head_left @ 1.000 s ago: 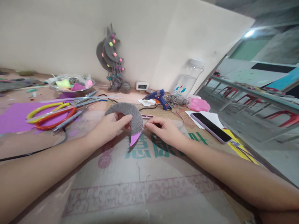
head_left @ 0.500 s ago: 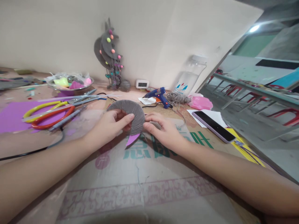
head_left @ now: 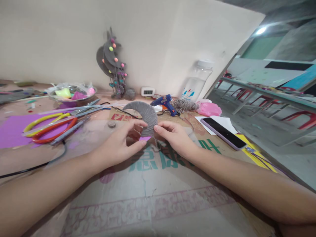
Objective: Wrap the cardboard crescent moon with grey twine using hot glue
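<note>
A crescent moon wrapped in grey yarn [head_left: 148,115] is held up over the table, its lower tip showing bare purple. My right hand [head_left: 176,136] pinches the moon's right edge between thumb and fingers. At the lower left of the moon, my left hand [head_left: 123,141] has its thumb and fingers apart; the thumb reaches the purple tip, and the curled fingers are close to the inner edge. A loose strand of grey yarn [head_left: 156,144] hangs beneath the moon, near my right hand.
Scissors with red and yellow handles [head_left: 51,128] lie on purple sheets to the left, near a bowl [head_left: 74,100]. At the back are a decorated moon hanging [head_left: 112,62], timer [head_left: 147,92], blue glue gun [head_left: 166,104] and bottle [head_left: 196,80]. A phone [head_left: 223,133] lies right.
My left hand has loosened from the moon's face and shifted down to its purple tip. The moon has turned slightly more upright, with my right hand on its edge. The view has shifted slightly.
</note>
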The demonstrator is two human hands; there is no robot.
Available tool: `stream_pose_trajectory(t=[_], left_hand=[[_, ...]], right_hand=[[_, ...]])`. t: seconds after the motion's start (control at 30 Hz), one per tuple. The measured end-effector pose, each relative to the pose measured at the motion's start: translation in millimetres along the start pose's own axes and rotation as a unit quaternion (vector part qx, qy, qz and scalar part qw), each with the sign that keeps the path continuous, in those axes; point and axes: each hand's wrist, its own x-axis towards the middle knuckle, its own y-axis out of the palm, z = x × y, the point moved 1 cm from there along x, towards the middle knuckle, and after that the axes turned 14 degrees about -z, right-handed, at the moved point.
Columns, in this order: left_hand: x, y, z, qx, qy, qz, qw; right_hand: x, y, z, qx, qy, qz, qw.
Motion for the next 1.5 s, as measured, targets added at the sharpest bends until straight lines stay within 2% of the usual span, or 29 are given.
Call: stream_pose_trajectory(t=[0.1,0.23,0.4,0.47,0.6,0.8,1.07,1.5], left_hand=[[-1.6,0.7,-0.7,0.039,0.031,0.012,0.999],[-2.3,-0.3,-1.0,0.115,0.109,0.013,0.987],[-1.7,-1.1,-1.1,0.139,0.124,-0.007,0.982],[-0.9,-1.6,-1.3,0.138,0.121,-0.015,0.983],[0.1,-3.3,-0.1,0.141,0.122,-0.027,0.982],[0.5,-3.7,3.2,0.137,0.140,-0.029,0.980],[0.6,-3.1,4.2,0.138,0.158,-0.018,0.978],[-0.5,-1.6,3.2,0.137,0.151,-0.006,0.979]], right_hand=[[0.1,0.4,-0.3,0.000,0.002,0.004,1.000],[-0.3,1.3,1.9,-0.019,-0.017,0.018,1.000],[-0.7,-0.8,9.4,-0.030,-0.111,-0.064,0.991],[-3.2,-0.8,10.5,-0.016,-0.089,-0.069,0.994],[-12.5,5.1,9.4,0.014,-0.014,-0.005,1.000],[-19.3,13.5,6.8,0.039,0.042,0.053,0.997],[-12.7,11.4,3.3,0.051,0.008,0.033,0.998],[-8.7,7.7,5.3,0.049,-0.024,-0.005,0.999]])
